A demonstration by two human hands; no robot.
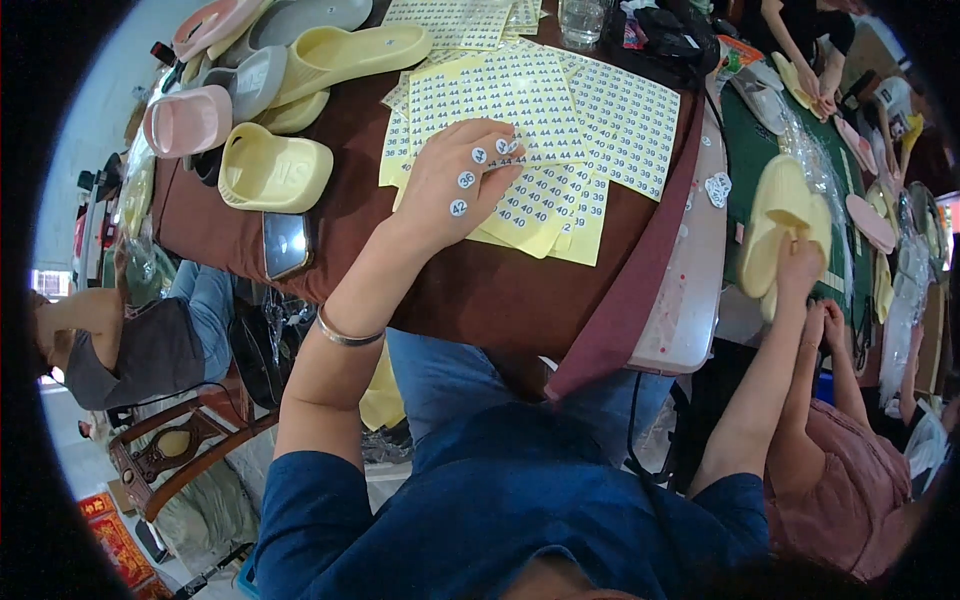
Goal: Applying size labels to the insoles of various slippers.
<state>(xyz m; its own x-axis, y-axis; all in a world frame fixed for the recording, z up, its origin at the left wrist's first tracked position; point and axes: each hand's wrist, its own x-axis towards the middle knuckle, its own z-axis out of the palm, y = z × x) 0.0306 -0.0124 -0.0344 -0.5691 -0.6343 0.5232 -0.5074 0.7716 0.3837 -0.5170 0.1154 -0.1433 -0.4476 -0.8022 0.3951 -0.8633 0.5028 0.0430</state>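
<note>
My left hand (462, 178) rests over overlapping pale yellow sheets of round number stickers (490, 95). Its fingers are bent toward the thumb; whatever lies between the tips is too small to make out. Several round white stickers (466, 180) are stuck to the back of this hand and its fingers. Out to the right, my right hand (798, 265) is closed on a pair of pale yellow slippers (778, 205), held at their lower end above a green surface.
Yellow, pink and grey slippers (275, 170) are piled at the table's left, near a phone (287, 245). A glass (581, 22) stands at the back. At right, other people's hands (825, 325) work by a green table (745, 135). A wooden chair (190, 450) is at left.
</note>
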